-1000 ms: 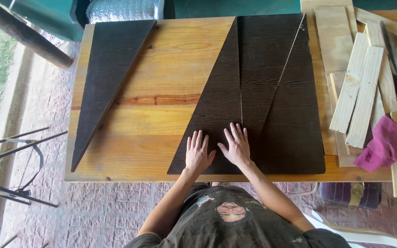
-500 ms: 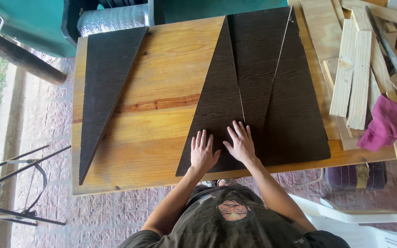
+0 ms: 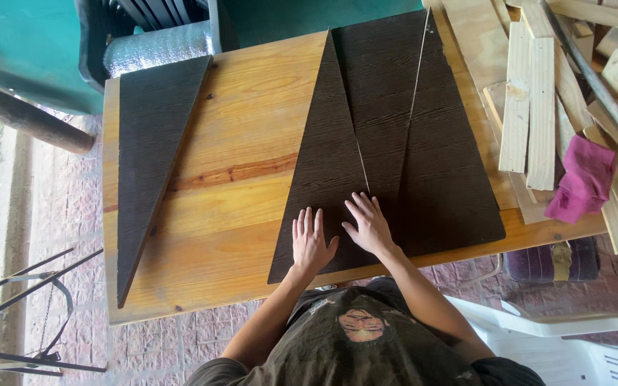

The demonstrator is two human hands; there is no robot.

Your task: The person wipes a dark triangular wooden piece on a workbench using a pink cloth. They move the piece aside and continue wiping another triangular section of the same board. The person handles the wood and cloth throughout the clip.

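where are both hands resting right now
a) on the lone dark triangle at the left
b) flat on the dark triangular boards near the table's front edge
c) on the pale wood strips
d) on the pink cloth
b: the left hand and right hand lie palm down on the dark triangular boards, close to the front edge of the wooden table.

No packages, labels, signs or screens anywhere in view.
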